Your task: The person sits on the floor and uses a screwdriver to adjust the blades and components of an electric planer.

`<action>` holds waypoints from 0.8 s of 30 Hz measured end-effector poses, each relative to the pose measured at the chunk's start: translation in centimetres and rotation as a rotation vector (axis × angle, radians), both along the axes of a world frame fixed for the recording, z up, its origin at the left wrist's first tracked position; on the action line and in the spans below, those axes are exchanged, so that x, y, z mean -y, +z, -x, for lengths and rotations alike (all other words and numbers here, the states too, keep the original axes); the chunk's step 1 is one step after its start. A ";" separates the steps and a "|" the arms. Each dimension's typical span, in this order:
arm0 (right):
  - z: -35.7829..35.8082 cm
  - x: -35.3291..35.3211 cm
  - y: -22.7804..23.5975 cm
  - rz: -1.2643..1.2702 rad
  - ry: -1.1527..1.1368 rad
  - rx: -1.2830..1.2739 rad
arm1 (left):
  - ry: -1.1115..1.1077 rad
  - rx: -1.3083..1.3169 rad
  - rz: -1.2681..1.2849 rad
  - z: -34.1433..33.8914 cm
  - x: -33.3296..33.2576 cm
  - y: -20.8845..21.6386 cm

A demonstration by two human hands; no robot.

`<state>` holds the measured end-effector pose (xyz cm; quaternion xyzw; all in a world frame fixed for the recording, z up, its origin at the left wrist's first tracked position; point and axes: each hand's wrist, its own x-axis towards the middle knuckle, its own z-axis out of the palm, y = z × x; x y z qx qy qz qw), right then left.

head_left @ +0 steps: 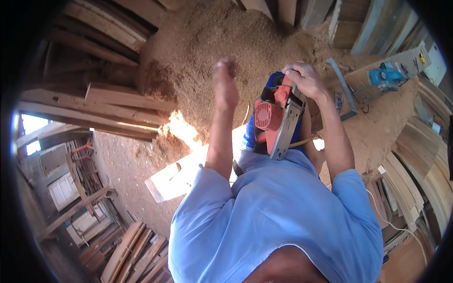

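Note:
A red electric planer rests tipped on its side across my lap, over blue cloth, its flat metal sole turned to the right. My right hand grips the planer's far end, its fingers bent over the edge. Off to the left of the tool, my left hand is raised above the sawdust. Its fingers are curled in and slightly blurred; whether anything small is inside them is hidden. A yellow cord runs beside the planer's near end.
Sawdust is heaped ahead. On the right, a teal power planer lies on a board with an angled metal bar nearby. Planks are stacked left, more boards right. A white cable trails at lower right.

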<state>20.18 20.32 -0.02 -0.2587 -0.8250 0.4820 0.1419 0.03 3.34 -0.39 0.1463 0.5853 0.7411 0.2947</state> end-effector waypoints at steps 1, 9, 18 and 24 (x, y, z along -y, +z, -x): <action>0.4 0.1 0.0 -0.052 0.016 -0.012 | 0.078 0.078 0.006 1.7 3.9 -0.1; 1.6 2.3 0.0 -0.189 -0.065 -0.033 | -0.067 -0.225 1.335 0.2 32.7 -6.6; 1.7 2.3 0.7 -0.179 -0.067 0.001 | -0.309 0.067 1.164 -7.6 38.4 -15.9; 1.3 1.7 -0.4 -0.155 -0.093 0.013 | -0.336 -0.315 1.277 -6.4 39.3 -16.5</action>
